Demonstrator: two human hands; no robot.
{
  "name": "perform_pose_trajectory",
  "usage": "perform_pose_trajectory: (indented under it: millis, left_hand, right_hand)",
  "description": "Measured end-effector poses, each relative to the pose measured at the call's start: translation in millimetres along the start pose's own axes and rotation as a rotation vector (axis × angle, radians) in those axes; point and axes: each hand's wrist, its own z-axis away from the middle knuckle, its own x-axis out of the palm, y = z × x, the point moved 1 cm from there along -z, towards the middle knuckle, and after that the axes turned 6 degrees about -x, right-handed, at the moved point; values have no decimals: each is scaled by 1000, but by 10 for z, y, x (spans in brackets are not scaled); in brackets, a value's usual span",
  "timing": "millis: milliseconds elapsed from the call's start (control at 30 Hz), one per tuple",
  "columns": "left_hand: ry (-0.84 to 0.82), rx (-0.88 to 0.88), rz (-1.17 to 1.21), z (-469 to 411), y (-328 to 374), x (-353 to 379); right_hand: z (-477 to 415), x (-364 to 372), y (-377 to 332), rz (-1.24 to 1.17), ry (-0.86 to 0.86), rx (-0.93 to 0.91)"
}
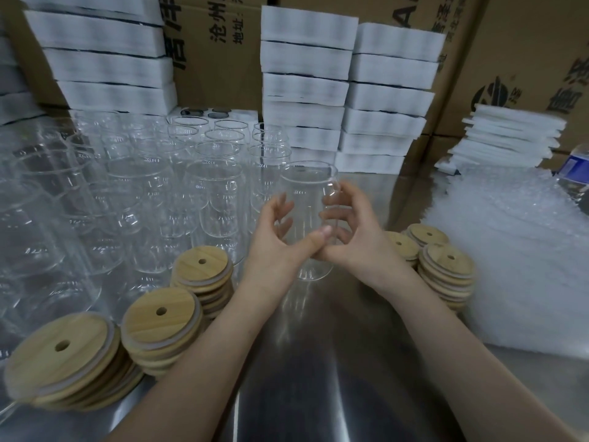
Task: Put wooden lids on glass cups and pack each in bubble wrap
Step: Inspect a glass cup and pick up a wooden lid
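Above the middle of the steel tabletop [318, 362], a cup [307, 186] stands upright between both hands, its long axis vertical, its open mouth up and its base low, close to the metal; whether it touches cannot be told. It has no lid. The left hand [277, 247] curls its fingers [282, 212] round the cup's left side with the thumb across the front; the right hand [353, 240] wraps the right side, its fingers partly seen through the glass. More cups [159, 186] crowd the left, mouths up. Lids [159, 317], each with one round hole, lie in stacks at near left, and more lids [446, 263] are stacked just right of the right wrist. Bubble wrap [510, 250] is piled at right, with foam sheets [510, 135] behind it. White foam boxes [306, 74] are stacked at the back against cartons [223, 59] printed "沧州" and "地址"; the bigger characters are cut off. A bottle [577, 161] at far right has a blue label, too blurred to read.
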Motion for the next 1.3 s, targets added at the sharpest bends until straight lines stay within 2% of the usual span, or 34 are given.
perform_pose_trajectory:
  millis: [133,233,300,400,433,533,633,700,767,900,1000,1067,1167,1233,1300]
  left_hand:
    - [68,14,-11,-34,-69,-34]
    - [107,22,-22,-56,-93,-41]
    - [116,22,-35,-61,-104,-33]
    - [108,26,-51,-56,-116,-24]
    - [106,32,-58,-54,-118,-24]
    - [104,39,-71,-54,-127,-30]
    - [96,40,-87,-57,-134,-37]
    - [93,42,-94,-56,-134,-35]
    - [91,43,-98,-54,-134,-32]
    - [87,41,-114,-58,-140,-38]
    - [87,45,-122,-58,-145,-36]
    - [92,46,-128,-56,-149,-31]
    - [97,49,-131,-51,-157,-28]
    - [92,51,-130,-46,-156,-27]
    - [92,56,-131,-44,-145,-23]
  right_hand:
    - [-1,-36,4,82,-72,15]
    - [-19,-227,-40,246,-228,92]
    - [-43,-357,-96,371,-234,123]
    - [-71,-459,-169,710,-82,124]
    - [-70,-469,-189,859,-78,143]
    - [-37,-490,-219,1191,-228,326]
    - [-8,-483,-252,1289,-399,502]
    - [-15,-477,-266,1317,-462,488]
    - [-23,-509,-242,1312,-456,447]
    - [-59,-579,-204,1171,-332,408]
    - [-74,-597,-191,929,-140,334]
    - [-75,-584,-177,596,43,288]
    - [-84,-504,-180,-134,220,378]
    - [-91,-426,-183,-571,217,488]
    - [-98,-395,-182,-723,163,518]
